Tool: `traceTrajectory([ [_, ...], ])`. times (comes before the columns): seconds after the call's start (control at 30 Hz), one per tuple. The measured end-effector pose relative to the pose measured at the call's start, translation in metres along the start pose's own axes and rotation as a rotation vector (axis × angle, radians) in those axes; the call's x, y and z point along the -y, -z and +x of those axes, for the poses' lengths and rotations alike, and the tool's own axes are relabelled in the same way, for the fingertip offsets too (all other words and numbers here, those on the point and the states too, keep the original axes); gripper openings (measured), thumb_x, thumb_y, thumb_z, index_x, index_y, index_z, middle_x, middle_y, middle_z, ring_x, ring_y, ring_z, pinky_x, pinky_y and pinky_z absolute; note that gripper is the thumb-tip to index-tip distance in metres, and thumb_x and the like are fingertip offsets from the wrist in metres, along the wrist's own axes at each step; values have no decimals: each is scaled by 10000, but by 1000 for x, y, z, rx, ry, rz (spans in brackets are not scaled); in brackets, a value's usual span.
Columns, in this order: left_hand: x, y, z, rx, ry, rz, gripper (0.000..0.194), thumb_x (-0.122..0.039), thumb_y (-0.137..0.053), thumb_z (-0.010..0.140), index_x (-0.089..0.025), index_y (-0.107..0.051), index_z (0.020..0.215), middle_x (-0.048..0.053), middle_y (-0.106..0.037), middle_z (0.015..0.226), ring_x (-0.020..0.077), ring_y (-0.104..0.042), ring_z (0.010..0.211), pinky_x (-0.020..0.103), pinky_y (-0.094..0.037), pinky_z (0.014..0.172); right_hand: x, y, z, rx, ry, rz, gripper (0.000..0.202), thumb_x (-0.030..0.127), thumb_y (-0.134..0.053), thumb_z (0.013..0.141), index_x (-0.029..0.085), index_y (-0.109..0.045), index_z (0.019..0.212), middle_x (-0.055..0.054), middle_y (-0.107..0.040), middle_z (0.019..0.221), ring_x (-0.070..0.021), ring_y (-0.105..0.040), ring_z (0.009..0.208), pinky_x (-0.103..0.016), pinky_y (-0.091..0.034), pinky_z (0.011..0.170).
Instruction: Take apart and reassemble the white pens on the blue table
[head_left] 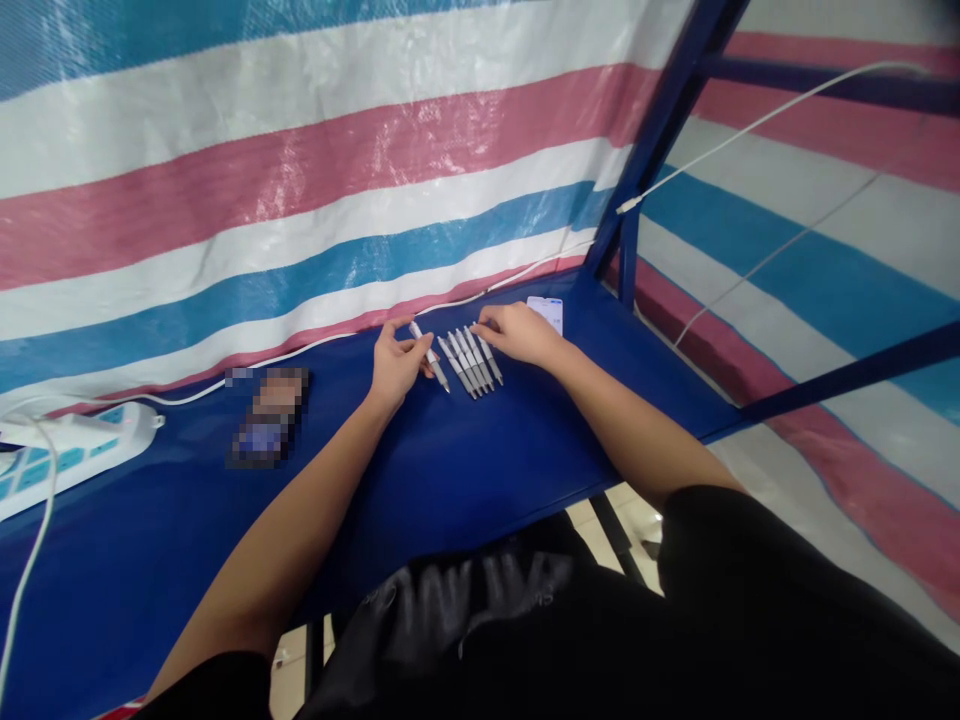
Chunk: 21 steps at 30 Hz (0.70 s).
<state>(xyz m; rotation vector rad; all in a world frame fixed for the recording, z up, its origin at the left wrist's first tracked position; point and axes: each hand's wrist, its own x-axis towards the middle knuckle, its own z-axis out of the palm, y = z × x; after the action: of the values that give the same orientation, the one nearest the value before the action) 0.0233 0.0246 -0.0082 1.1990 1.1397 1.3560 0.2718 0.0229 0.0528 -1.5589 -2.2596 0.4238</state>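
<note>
A white and grey pen is in my left hand, pinched between thumb and fingers, with its tip pointing down toward me. Just right of it, several similar pens lie side by side in a slanted row on the blue tabletop. My right hand is at the far end of the row, its fingers closed at the top of the rightmost pen. Part of that pen's upper end is hidden by the fingertips. A phone with a lit white screen lies behind my right hand, partly covered by it.
On the left, a dark phone-like object, blurred out, lies on the table. A white power strip with a cable sits farther left. Striped sheeting hangs behind the table, and a blue metal frame stands at the right.
</note>
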Motion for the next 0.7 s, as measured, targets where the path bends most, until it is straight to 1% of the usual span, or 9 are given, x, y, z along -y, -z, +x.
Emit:
traceTrajectory([
  [0.1,0,-4,-4,26,18,3,546,-329,-969,822,-222,-625,1232,-42,-708,619,137,-591,373,253,-484,402,1,0,-1,5,17,0,252,361,-640,1144,186,-807,1075,-86,-805,908,-238,-694,840,-340,-391,744],
  [0.27,-1,-10,-11,68,38,18,582,-331,-974,840,-198,-637,1295,-33,-725,650,143,-612,380,248,-496,393,3,1,-2,11,52,-4,331,392,-602,1168,191,-784,978,-84,-790,881,-230,-667,806,-343,-380,747],
  [0.33,-1,-11,-12,62,40,24,589,-333,-975,840,-189,-640,1301,-24,-736,660,148,-618,380,253,-502,393,4,0,-2,17,51,-11,334,401,-601,1172,188,-789,998,-89,-792,892,-235,-675,820,-343,-378,744],
  [0.47,-1,-12,-12,35,45,3,637,-326,-957,855,-198,-614,1377,-17,-760,681,170,-660,410,264,-528,414,4,-1,-3,43,34,-41,283,374,-622,1161,179,-805,1072,-109,-816,953,-252,-706,879,-344,-380,739],
  [0.6,0,-12,-13,71,88,21,592,-331,-960,835,-210,-621,1305,-23,-752,672,180,-654,398,273,-518,402,6,-1,-3,80,34,-78,278,374,-625,1160,179,-812,1099,-124,-838,1009,-269,-731,943,-345,-390,751],
  [0.7,1,-11,-14,81,88,23,606,-334,-969,829,-200,-623,1308,-11,-758,689,186,-659,408,285,-531,415,7,0,-4,110,34,-109,282,378,-624,1161,176,-814,1106,-133,-845,1031,-275,-742,956,-347,-398,754],
])
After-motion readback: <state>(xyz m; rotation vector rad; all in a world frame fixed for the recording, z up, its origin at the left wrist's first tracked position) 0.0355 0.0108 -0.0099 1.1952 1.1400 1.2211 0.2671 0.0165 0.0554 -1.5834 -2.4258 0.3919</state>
